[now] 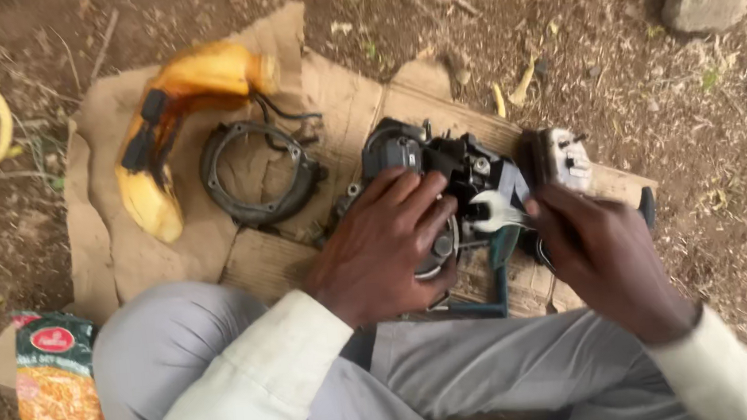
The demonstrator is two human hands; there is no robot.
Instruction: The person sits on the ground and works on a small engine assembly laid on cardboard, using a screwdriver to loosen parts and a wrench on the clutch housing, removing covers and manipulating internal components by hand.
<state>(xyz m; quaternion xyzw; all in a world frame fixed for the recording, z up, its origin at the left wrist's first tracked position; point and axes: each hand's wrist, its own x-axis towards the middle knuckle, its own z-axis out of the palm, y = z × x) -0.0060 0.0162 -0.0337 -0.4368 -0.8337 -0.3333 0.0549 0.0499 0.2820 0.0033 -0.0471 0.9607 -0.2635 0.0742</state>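
Note:
A black engine block (455,172) rests on flattened cardboard (339,106) on the ground before my knees. My left hand (385,245) lies over its near side, fingers curled on the housing and holding it. My right hand (604,258) grips a spanner (496,212), whose pale open jaw sits against the engine's right side. A white-faced part (565,159) stands just behind my right hand.
A yellow curved handle cover (167,128) and a black ring housing (255,170) lie on the cardboard at left. A green and orange snack packet (56,373) lies by my left knee. A stone (704,2) sits far right. Bare soil surrounds it all.

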